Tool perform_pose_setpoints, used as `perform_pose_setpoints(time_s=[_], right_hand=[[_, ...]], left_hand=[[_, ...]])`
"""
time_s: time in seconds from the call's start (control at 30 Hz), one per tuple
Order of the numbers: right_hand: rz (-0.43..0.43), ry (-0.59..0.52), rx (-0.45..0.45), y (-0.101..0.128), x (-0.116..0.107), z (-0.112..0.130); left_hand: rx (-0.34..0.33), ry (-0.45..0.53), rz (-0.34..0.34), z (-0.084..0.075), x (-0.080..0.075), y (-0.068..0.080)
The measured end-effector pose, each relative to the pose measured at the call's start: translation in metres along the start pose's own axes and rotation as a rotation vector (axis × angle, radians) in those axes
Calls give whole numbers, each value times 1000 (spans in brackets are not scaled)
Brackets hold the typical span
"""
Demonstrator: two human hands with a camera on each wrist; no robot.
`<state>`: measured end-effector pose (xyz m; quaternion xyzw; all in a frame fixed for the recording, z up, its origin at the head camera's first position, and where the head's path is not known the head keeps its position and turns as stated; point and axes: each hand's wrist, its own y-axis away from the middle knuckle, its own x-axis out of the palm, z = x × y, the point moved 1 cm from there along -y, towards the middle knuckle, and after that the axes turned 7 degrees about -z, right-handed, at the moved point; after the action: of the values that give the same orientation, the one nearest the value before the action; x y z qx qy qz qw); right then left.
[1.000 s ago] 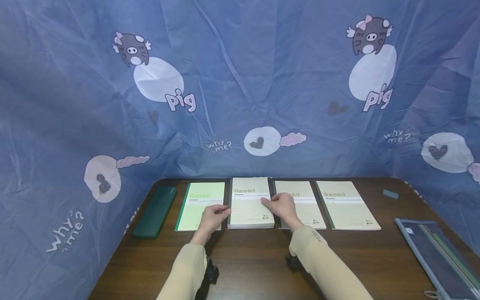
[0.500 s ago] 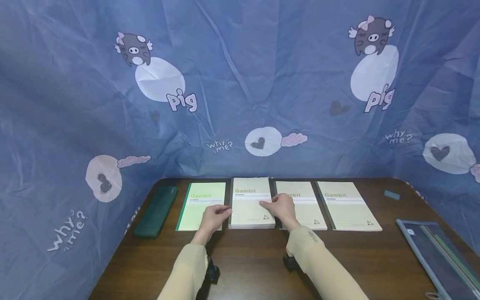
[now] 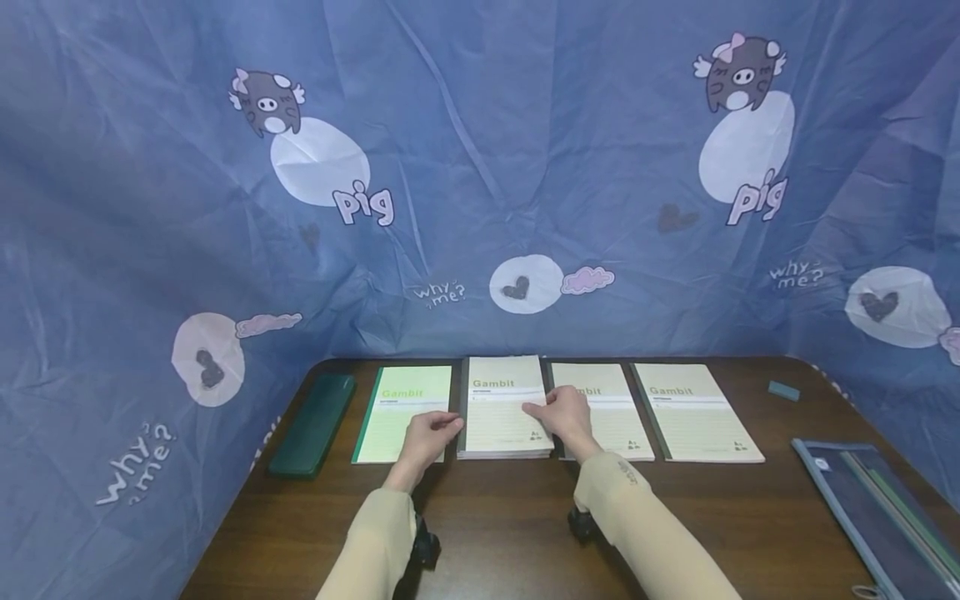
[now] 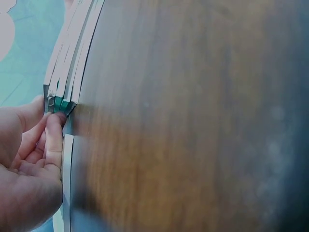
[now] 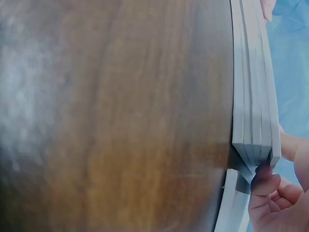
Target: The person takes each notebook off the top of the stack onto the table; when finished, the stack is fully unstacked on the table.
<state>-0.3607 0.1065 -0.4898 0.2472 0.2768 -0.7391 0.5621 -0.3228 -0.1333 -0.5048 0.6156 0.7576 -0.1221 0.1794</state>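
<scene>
Your hands grip a stack of notebooks (image 3: 504, 408) on the bench (image 3: 510, 525), second in the row: left hand (image 3: 427, 435) pinching its left edge, right hand (image 3: 568, 417) curled over its right. Little has shifted in the last second; the stack stays flat, unlifted.

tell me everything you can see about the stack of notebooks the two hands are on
The stack of notebooks is several thin, pale cream ruled books lying flat, second from the left in a row of four on the brown table. The top cover reads Gambit. The spines look green. The left hand holds its left edge; the right hand rests on its right edge, thumb on the cover.
</scene>
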Motion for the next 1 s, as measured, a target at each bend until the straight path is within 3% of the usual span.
perform_pose_setpoints(time_s=[0.17,0.47,1.0], right_hand=[[9,4,8,-2,-5,0],[16,-17,36,-5,-10,-7],[94,-272,246,0,-44,-22]], left_hand=[[27,7,9,-1,-2,1],[14,3,13,-2,-1,0],[-5,1,2,-2,-1,2]])
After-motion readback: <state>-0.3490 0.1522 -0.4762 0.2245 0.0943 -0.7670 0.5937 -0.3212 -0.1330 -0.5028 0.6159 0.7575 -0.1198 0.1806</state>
